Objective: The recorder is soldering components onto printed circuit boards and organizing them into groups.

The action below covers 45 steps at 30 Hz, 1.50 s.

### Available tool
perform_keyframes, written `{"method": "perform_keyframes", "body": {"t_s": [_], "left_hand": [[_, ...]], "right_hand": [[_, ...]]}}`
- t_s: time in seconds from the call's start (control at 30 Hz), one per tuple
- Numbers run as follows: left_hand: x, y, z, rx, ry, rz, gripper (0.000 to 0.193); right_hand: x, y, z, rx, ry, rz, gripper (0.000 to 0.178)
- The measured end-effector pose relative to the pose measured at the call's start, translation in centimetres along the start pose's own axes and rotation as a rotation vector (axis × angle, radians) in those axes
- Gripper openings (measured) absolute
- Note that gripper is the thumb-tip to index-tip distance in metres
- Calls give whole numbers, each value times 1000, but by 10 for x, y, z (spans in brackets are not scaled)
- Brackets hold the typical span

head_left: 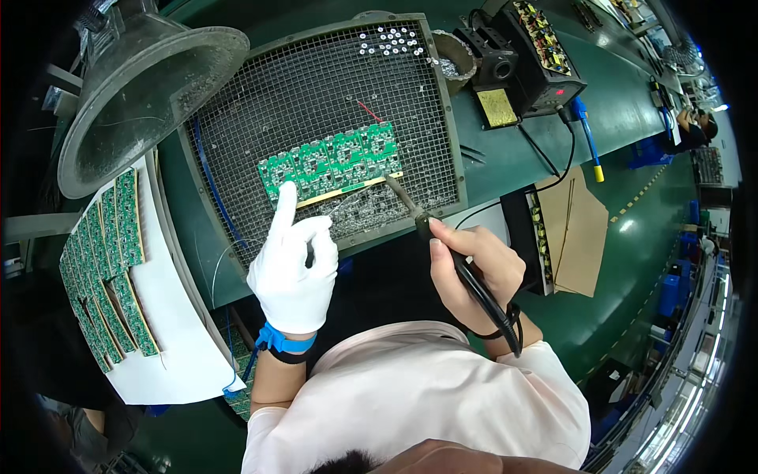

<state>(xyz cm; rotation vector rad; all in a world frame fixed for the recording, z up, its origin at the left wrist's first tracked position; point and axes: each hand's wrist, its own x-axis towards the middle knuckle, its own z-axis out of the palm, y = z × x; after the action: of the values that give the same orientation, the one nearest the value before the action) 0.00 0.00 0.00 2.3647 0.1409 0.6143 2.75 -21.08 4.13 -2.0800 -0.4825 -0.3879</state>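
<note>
A green circuit board panel with a yellowish lower edge lies on a wire-mesh tray. My left hand, in a white glove with a blue wrist strap, rests its index fingertip on the panel's lower left corner. Its thumb and another finger pinch a thin solder wire, which slants up toward the iron's tip. Bare, my right hand grips a black-handled soldering iron. The tip meets the panel's lower right edge; whether it touches the solder is too small to tell. A short red wire sticks up behind the panel.
A translucent fume hood overhangs the left. Below it, several board panels lie on a white sheet. At the right stand a solder pot, a yellow sponge and a black soldering station. Small white rings sit on the mesh.
</note>
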Motion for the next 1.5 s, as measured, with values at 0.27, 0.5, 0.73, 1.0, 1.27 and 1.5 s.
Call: {"method": "perform_keyframes", "body": {"t_s": [0.27, 0.5, 0.73, 1.0, 1.27, 1.5], "left_hand": [[-1, -3, -7, 11, 166, 149, 13], [-2, -2, -1, 22, 92, 117, 16], [-1, -3, 1, 44, 91, 133, 16], [0, 1, 1, 93, 97, 142, 15], [-2, -1, -1, 16, 75, 98, 14], [-2, -1, -7, -40, 120, 117, 13]], "right_hand": [[12, 10, -14, -2, 58, -16, 28], [12, 5, -6, 15, -46, -40, 29], [12, -4, -4, -74, -52, -92, 28], [14, -2, -4, 3, -20, -11, 27], [12, 3, -10, -21, -19, -57, 27], [57, 56, -24, -32, 284, -52, 23]]}}
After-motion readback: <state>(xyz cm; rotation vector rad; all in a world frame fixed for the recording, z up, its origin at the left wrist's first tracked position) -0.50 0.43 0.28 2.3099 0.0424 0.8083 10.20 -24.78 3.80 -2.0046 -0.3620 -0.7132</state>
